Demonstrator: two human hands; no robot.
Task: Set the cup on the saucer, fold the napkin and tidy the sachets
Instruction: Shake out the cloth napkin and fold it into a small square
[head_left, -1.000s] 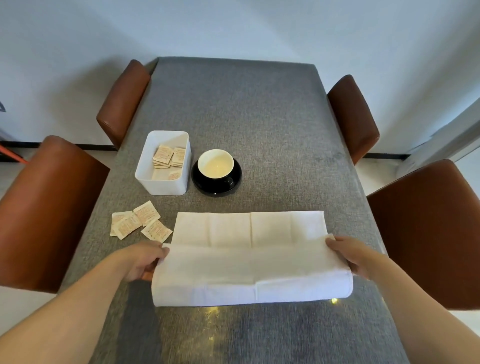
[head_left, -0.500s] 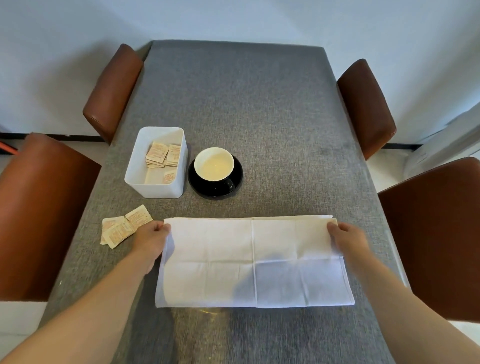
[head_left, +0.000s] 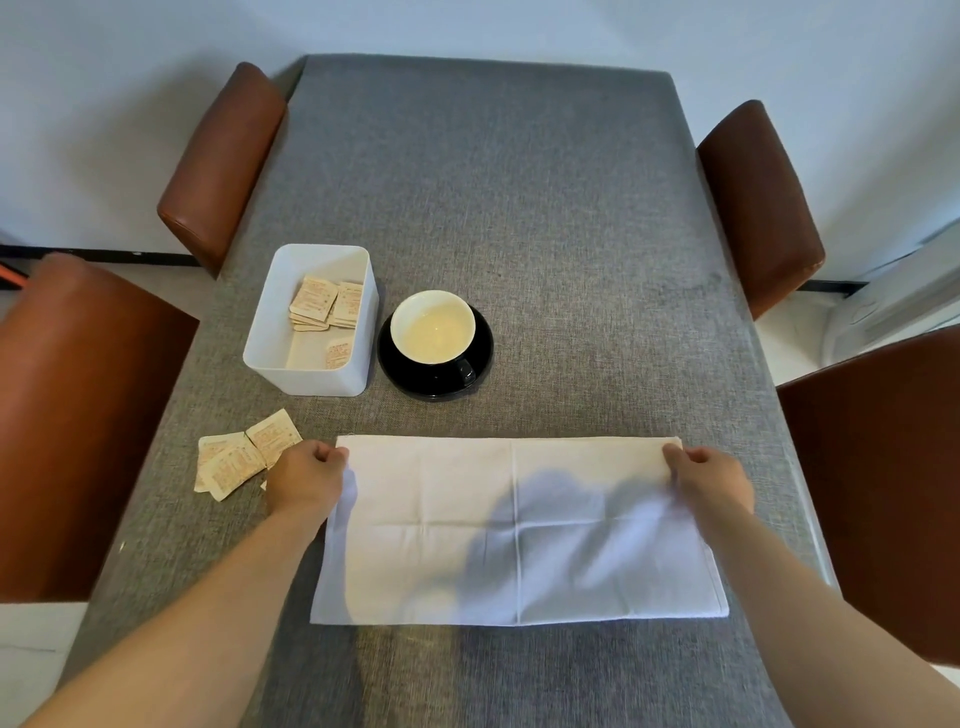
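A white napkin (head_left: 467, 525) lies folded in half on the grey table, a wide rectangle with its fold at the near edge. My left hand (head_left: 306, 480) pinches its far left corner and my right hand (head_left: 711, 480) pinches its far right corner. Beyond it a cup (head_left: 432, 326) with a pale inside stands on a black saucer (head_left: 410, 379). Left of the saucer a white box (head_left: 311, 374) holds several sachets (head_left: 324, 309). Loose sachets (head_left: 239, 457) lie on the table just left of my left hand, one partly hidden by it.
The table (head_left: 519, 208) is covered in grey cloth and runs away from me to a far edge by the wall. Brown chairs stand on both sides: two on the left (head_left: 78, 415), two on the right (head_left: 883, 493).
Both hands carried the napkin's near edge away from me and laid it onto the far edge, folding the napkin in half. The fold now lies flat.
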